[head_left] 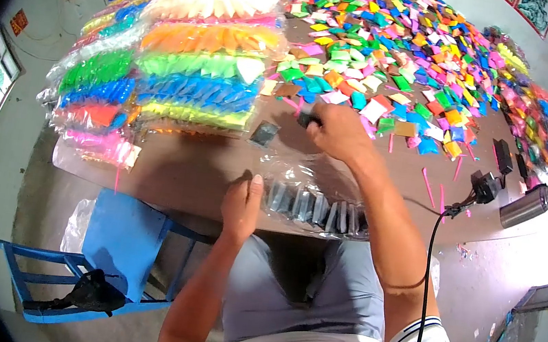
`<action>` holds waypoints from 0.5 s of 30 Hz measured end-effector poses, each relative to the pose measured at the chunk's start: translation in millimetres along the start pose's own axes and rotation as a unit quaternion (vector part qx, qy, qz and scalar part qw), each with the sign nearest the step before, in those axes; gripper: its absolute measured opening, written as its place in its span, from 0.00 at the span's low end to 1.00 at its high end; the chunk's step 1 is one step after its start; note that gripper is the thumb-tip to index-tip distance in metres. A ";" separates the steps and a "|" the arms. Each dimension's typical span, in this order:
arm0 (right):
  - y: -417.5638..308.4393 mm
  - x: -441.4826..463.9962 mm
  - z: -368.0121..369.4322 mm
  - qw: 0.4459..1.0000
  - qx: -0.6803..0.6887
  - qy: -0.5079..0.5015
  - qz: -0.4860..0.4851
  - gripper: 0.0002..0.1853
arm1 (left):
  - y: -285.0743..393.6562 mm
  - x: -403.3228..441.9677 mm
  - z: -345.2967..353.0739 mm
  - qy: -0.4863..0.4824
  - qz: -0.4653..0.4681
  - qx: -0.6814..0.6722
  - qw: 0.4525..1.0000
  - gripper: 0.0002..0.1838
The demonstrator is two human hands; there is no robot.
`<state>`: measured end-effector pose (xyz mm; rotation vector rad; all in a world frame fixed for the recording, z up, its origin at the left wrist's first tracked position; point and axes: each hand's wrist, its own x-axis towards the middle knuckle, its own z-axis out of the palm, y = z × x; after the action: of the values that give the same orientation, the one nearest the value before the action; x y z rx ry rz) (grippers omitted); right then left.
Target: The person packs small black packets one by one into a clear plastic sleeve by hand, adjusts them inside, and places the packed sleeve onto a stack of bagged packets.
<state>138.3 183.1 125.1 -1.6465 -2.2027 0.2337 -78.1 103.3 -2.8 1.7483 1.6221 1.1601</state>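
the right hand pinches a dark packet at twelve o'clock from the clear bag of dark packets on the worktop, while the left hand is at the bag's nine o'clock, its grip impossible to tell.

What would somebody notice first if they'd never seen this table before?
Probably the huge heap of little colorful packets spread over the back and right of the table. Next come the long clear bags on the left, packed with rows of orange, green, blue and yellow. Then the eye may drop to the front edge, where a clear bag of dark packets lies between the person's two arms.
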 end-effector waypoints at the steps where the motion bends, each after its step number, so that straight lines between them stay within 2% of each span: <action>1: 2.1 -11.4 -13.1 0.997 0.054 0.057 0.009 0.12 | 2.8 0.3 -0.9 -0.008 -0.006 -0.008 1.000 0.25; 2: 8.4 -25.5 -20.5 0.997 0.051 0.059 0.012 0.12 | 7.4 0.6 -1.3 -0.010 -0.004 -0.011 1.000 0.25; 3: 15.3 -42.8 -25.3 0.972 0.215 0.080 0.046 0.11 | 12.9 1.7 -2.1 -0.011 -0.017 0.020 1.000 0.25; 4: 13.5 -59.5 -29.8 0.918 0.374 0.099 0.080 0.10 | 17.2 2.5 -3.1 -0.014 -0.030 0.052 0.998 0.26; 5: 8.0 -76.4 -34.8 0.918 0.374 0.100 0.082 0.10 | 20.6 3.8 -3.7 -0.016 -0.029 0.052 0.998 0.26; 7: -10.0 -111.0 -48.7 0.821 0.549 0.082 0.133 0.10 | 25.4 7.2 -4.1 -0.033 -0.054 0.099 0.993 0.26; 10: -4.3 -139.4 -33.9 0.792 0.575 0.046 0.202 0.10 | 16.0 17.8 -4.0 -0.073 -0.096 0.073 0.990 0.23; 15: -16.9 -152.3 -5.0 0.776 0.587 0.042 0.228 0.12 | 6.9 19.1 -5.6 -0.070 -0.055 0.044 0.995 0.22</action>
<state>162.1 33.0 105.2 -1.2673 -1.0080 1.3102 -80.1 119.4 10.6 1.7282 1.6849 0.9072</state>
